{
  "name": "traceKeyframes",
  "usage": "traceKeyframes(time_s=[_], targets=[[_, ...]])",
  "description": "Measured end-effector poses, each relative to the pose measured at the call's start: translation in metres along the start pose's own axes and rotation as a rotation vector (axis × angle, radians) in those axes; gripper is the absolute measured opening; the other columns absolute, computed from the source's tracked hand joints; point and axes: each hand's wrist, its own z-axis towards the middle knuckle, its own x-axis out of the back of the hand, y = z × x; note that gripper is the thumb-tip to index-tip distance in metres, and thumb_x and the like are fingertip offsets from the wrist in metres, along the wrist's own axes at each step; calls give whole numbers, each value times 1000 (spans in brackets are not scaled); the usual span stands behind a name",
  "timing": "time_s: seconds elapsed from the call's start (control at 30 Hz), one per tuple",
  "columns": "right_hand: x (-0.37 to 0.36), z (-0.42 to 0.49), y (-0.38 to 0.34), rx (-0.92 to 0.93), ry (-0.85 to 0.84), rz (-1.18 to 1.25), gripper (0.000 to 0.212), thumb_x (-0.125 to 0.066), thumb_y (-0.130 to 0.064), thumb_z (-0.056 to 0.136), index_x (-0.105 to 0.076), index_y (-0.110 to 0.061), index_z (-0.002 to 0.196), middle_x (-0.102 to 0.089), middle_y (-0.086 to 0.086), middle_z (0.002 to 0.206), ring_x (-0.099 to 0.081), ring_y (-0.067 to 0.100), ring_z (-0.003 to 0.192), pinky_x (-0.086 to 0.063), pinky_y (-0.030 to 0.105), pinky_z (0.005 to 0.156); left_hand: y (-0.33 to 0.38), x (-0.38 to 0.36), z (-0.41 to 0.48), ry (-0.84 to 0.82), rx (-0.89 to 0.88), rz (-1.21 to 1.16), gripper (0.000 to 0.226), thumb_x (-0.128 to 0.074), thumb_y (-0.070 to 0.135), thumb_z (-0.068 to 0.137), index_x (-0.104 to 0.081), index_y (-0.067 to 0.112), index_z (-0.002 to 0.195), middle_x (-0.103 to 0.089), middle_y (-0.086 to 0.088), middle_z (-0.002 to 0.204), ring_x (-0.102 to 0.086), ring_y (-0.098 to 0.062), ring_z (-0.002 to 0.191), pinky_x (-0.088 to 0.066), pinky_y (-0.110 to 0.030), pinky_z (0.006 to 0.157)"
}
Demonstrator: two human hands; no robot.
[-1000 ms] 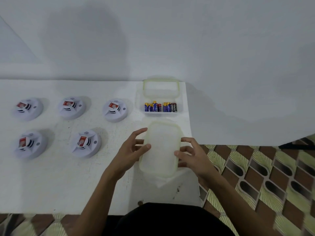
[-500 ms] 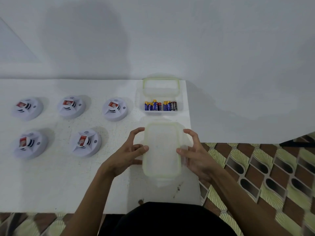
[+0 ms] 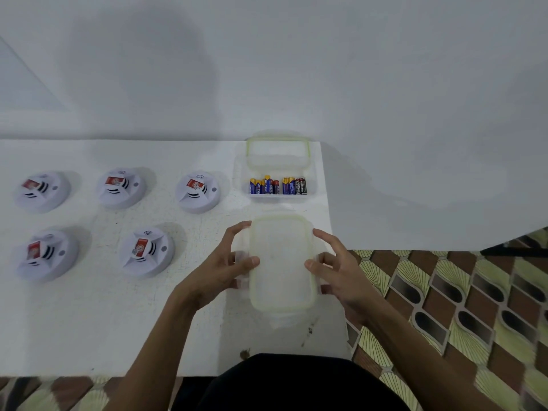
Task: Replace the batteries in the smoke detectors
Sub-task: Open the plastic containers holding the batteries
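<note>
Fingers (image 3: 252,261) of both hands are curled onto the long sides of the lidded plastic box (image 3: 281,280). My thumbs are on the lid's green rim and the rest are hooked round the side clips, left hand (image 3: 228,264) on one side, right hand (image 3: 336,269) on the other. The box sits flat on the white table (image 3: 89,315).

Just past my fingertips is the open box (image 3: 278,196) with the fresh batteries (image 3: 278,186) lined up inside. The five smoke detectors (image 3: 146,252) are off to the left of my left hand, the nearest one close by, and none look opened.

So I reckon this is prep: working the clips on this box, though I honestly can't tell if they're coming undone or snapping down. The lid's too cloudy to see what's inside. If it's opening, both clips need to flip outward, then the lid lifts straight up before I reach left for a detector.
</note>
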Motion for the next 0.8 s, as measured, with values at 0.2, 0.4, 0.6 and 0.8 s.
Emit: traceKeyframes(time_s=[0.2, 0.4, 0.6, 0.8], targets=[[10, 8, -12, 33, -81, -221, 57, -64, -16, 92, -46, -44, 139, -53, 4, 83, -56, 26, 81, -55, 34, 76, 7, 5, 8, 123, -123, 311, 87, -77, 51, 66, -24, 53, 135, -43, 11, 133, -50, -9, 117, -49, -26, 85], [2, 19, -26, 137, -76, -388, 46, -67, -26, 91, -54, -43, 131, -60, 0, 97, -55, 13, 73, -49, 25, 70, 20, 11, 20, 231, -184, 285, 59, -71, 46, 78, -45, 46, 132, -65, 10, 116, -64, -9, 103, -52, -31, 86], [15, 9, -14, 97, 293, -530, 43, -59, -52, 90, -54, -32, 127, -63, 1, 96, -62, 12, 89, -50, 23, 70, 3, 5, 5, 358, -179, 206, 38, -67, 30, 86, -58, 29, 123, -66, 2, 105, -65, -16, 95, -57, -27, 65], [27, -6, -9, 9, 175, -125, 23, -64, -20, 93, -65, -24, 116, -70, 18, 92, -68, 32, 82, -59, 35, 64, -11, 3, -12, 438, -160, 85, 37, -71, 33, 82, -64, 25, 116, -70, 4, 103, -67, -12, 93, -59, -33, 71]])
